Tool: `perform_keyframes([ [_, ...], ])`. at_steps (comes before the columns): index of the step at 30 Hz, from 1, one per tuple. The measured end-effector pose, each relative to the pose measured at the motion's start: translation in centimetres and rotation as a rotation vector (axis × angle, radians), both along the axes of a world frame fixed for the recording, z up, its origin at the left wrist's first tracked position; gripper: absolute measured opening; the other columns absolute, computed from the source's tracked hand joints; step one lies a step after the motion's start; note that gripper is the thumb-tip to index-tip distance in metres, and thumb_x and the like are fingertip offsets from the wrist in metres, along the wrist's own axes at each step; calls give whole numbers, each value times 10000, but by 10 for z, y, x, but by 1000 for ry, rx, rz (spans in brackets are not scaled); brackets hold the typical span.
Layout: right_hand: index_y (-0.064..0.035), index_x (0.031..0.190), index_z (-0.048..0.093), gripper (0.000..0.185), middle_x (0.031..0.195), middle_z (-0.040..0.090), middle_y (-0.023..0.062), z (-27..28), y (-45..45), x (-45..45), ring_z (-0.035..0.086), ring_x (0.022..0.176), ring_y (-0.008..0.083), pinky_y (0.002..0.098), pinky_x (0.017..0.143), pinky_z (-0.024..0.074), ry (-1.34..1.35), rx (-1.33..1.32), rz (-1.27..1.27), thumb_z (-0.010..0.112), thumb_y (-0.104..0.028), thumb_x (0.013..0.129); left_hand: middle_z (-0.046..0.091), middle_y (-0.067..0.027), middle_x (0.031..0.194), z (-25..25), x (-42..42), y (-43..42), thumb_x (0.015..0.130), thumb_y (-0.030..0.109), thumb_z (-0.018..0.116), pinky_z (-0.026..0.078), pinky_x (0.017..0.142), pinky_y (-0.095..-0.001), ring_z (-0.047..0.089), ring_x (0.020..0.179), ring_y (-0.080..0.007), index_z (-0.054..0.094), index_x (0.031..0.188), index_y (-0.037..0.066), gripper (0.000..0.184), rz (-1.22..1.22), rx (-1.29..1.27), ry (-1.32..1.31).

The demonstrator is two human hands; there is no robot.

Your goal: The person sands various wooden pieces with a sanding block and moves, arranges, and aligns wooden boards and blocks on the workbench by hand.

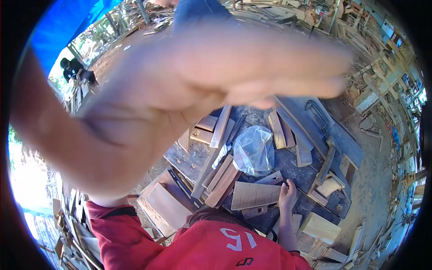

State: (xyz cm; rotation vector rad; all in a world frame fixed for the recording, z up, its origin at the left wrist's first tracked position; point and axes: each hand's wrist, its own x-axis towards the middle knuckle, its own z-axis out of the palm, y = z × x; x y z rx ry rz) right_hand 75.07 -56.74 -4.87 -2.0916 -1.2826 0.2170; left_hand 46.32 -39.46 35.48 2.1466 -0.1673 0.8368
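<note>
My left hand (216, 72) is raised close to the camera, large and blurred, its fingers stretched out to the right with nothing in them. Low at the right, my right hand (288, 194) is closed around the right end of a flat wooden board (254, 196) lying over the workbench. A clear plastic bag (254, 150) rests just beyond that board. Several wood strips (223, 180) lie to the left of the board.
A metal clamp (317, 114) and a hammer-like tool (327, 162) lie on the workbench (288, 162) at the right. Wooden blocks (321, 227) sit near its front edge. Another person (74, 71) is at the far left; blue-clad legs (198, 15) show at the top.
</note>
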Motion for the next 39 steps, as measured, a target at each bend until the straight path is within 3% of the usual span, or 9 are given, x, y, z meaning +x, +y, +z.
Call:
perform_keyframes([
  [2,-2,1034,572,245,1091,570,155,-3,1,0,546,1010,293,358,854,444,-23,-15,-21,554,-160,849,496,-214,1215,-23,0,-5,618,822,-108,420,915,-373,480,1144,-315,368,1275,-64,1202,116,-306,28],
  [5,2,1043,567,252,1093,562,158,-9,-3,-3,536,1019,296,363,860,441,27,-6,-74,565,-149,841,464,-158,1274,-103,4,6,618,828,-88,227,1037,-372,351,1251,-271,450,1253,16,1164,294,-858,224],
  [6,4,1047,564,256,1093,558,159,-9,-2,-3,534,1019,300,367,861,440,24,1,-82,569,-144,838,464,-126,1283,-141,6,10,717,759,-63,215,1033,-394,367,1231,-268,352,1326,41,1029,319,-778,311],
  [8,3,1061,557,265,1086,558,160,-7,-2,-2,534,1015,301,370,853,441,-15,-7,-75,565,-144,841,399,-160,1326,-229,20,0,857,634,263,272,1007,-434,319,1258,-292,298,1351,53,764,463,-867,590],
  [12,3,1075,543,278,1102,546,172,-14,-15,7,508,1051,319,391,894,407,40,25,-53,553,-153,845,189,-253,1396,-335,63,-62,777,654,436,217,1017,-520,150,1308,-401,141,1395,72,898,604,-447,1019],
  [17,16,1078,533,288,1119,530,187,-20,-44,31,489,1075,332,404,934,378,109,76,0,549,-145,840,-16,-240,1439,-370,96,-121,656,694,546,102,958,-686,-24,1323,-434,20,1413,148,1071,590,-87,1286],
  [23,11,1089,529,295,1158,506,189,-16,-85,65,475,1096,329,399,934,382,120,41,65,553,-131,831,-68,-185,1454,-415,114,-145,587,647,639,33,974,-672,-84,1326,-412,8,1417,203,1133,699,33,1372],
  [28,-9,1118,519,314,1190,486,181,-19,-102,77,454,1119,332,401,940,376,88,-6,72,548,-150,839,-95,-186,1452,-400,120,-144,618,731,540,56,997,-643,-84,1327,-407,-32,1414,213,1109,661,91,1522],
  [39,-18,1125,513,323,1208,453,202,-30,-92,74,434,1126,355,411,929,379,38,26,166,557,-146,831,-162,-170,1445,-392,128,-135,624,727,551,8,1003,-629,-135,1322,-394,-114,1399,232,1135,579,-7,1662],
])
